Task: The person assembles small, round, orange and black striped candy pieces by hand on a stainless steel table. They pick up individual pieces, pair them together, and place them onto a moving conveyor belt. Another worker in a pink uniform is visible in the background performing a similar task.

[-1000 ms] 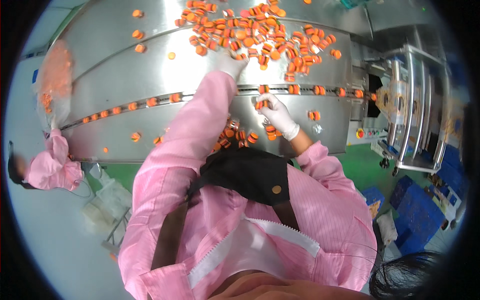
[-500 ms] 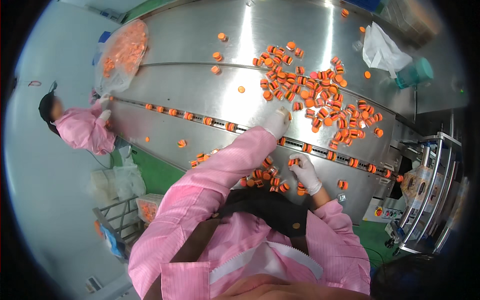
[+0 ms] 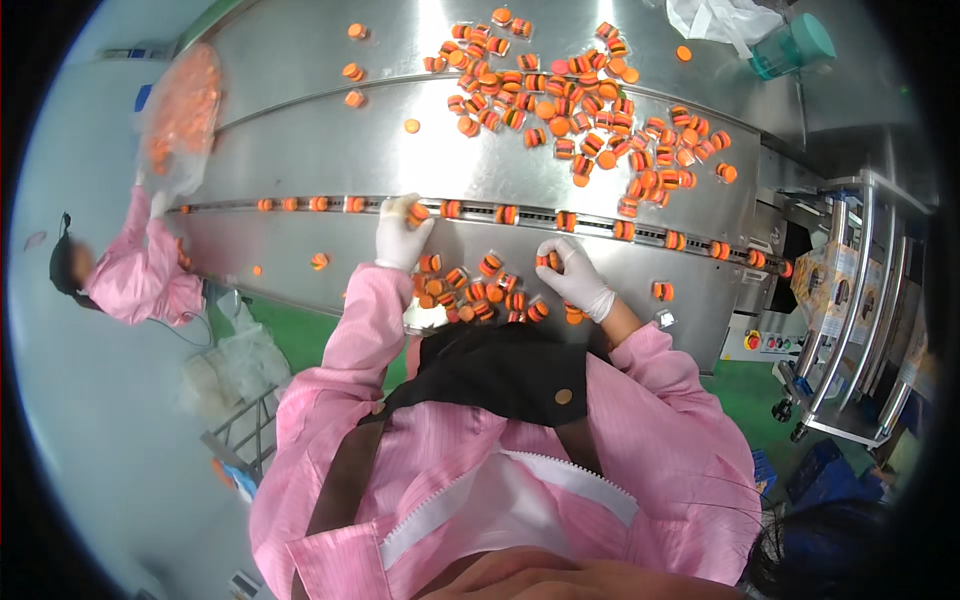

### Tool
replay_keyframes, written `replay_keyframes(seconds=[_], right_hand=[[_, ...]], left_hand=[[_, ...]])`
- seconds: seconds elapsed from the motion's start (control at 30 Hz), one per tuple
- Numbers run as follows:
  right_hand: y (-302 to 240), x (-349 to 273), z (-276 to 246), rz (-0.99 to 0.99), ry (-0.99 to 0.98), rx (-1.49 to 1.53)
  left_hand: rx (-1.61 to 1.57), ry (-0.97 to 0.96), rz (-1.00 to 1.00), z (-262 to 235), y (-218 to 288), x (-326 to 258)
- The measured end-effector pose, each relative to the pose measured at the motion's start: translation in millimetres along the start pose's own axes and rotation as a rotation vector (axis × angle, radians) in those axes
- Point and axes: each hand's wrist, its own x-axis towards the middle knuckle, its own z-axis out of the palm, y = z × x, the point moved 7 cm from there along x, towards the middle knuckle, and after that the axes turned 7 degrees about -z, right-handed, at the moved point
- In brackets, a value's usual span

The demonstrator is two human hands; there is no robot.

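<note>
My white-gloved left hand is at the near edge of a narrow conveyor channel. Its fingers are closed on a small orange burger-shaped sweet, held at the channel. My right hand, also gloved, is on the near side of the channel and pinches another burger-shaped sweet. Single sweets sit spaced out along the channel, such as one sweet beyond my right hand. Between my hands and my apron lies a loose pile of sweets.
A large scattered heap of sweets covers the steel table past the channel. A teal container and white cloth stand far right. At left, a co-worker in pink handles a clear bag of sweets. A metal rack stands right.
My left hand has come back from the heap's edge to the channel, further left, with a sweet in its fingers. My right hand still holds its sweet, nearer the channel. The view has shifted.
</note>
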Motion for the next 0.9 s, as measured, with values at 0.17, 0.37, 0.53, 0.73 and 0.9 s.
replay_keyframes(seconds=[0.17, 0.37, 0.53, 0.73, 0.9], right_hand=[[3.4, 0.0, 6.0, 0.063, -0.023, 0.010], [26.6, -2.5, 18.3, 0.135, -0.023, 0.207], [32.4, -4.7, 23.4, 0.282, -0.023, 0.316], [8.6, 0.1, 23.8, 0.253, -0.018, 0.269], [21.2, -1.3, 22.4, 0.271, 0.005, 0.290]], left_hand=[[0.153, 0.030, -0.089, -23.6, -67.2, -34.2], [0.140, 0.039, -0.299, -35.8, -118.6, -36.7], [0.250, -0.105, -0.295, -35.9, -124.2, -31.6], [0.207, -0.270, -0.162, -29.2, -111.2, -33.9], [0.077, -0.322, -0.134, -40.7, -104.5, -31.8]])
